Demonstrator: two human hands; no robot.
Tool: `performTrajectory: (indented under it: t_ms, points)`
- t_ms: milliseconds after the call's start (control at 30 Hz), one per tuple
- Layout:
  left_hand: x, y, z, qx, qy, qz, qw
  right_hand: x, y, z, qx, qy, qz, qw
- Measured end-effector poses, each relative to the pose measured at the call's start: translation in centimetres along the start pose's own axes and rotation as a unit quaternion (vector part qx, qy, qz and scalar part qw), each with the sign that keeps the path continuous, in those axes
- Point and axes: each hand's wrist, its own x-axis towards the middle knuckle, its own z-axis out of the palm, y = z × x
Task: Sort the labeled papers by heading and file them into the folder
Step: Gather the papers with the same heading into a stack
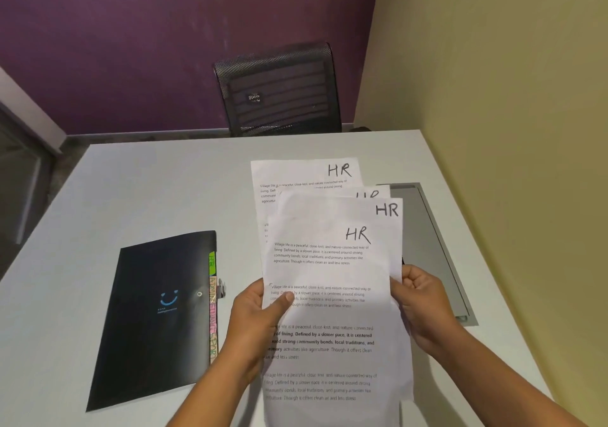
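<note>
White tabletop (148, 189) fills the lower half of the view, set in a corner between a purple wall (131, 32) and a yellow-green wall (493, 64). A black mesh office chair (279, 91) stands at the table's far edge. A grey rectangular panel (434, 245) lies on the table's right side, partly hidden by the papers.

A black expanding folder (148, 311) with a blue smiley on its cover lies flat and closed on the left. Coloured index tabs (213, 311), green at the far end and pink below, stick out along its right edge.

Just right of the folder, a fan of printed sheets (329, 262) is held up over the table. Four of them show a handwritten "HR" heading in the top right corner, one half covered. Whether the farthest sheet rests on the table cannot be told.

The left hand (256, 314) grips the fan's left edge, thumb pressed on the front sheet. The right hand (418, 298) pinches the right edge with curled fingers.
</note>
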Motion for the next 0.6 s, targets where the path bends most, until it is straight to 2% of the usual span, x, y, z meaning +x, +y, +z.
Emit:
performTrajectory:
  t_ms: [167,267,400,467,600]
  points:
    - [-0.1,-0.2,0.0,-0.019,-0.004,0.005,1.000,-0.6,-0.7,-0.1,0.009,-0.034,0.008,0.999]
    - [-0.3,-0.1,0.2,-0.035,-0.011,0.012,0.999,-0.9,-0.8,-0.3,0.033,-0.083,0.031,0.996]
    - [-0.4,-0.2,0.6,-0.027,-0.015,0.030,0.999,-1.5,-0.2,-0.4,-0.074,-0.126,-0.011,0.989]
    - [0.0,-0.2,0.5,0.033,-0.008,0.076,0.997,-1.8,-0.2,-0.1,-0.141,-0.115,-0.045,0.982]
    - [0.5,0.3,0.5,0.091,0.012,0.133,0.987,-2.0,-0.6,0.6,-0.174,-0.079,-0.085,0.978]
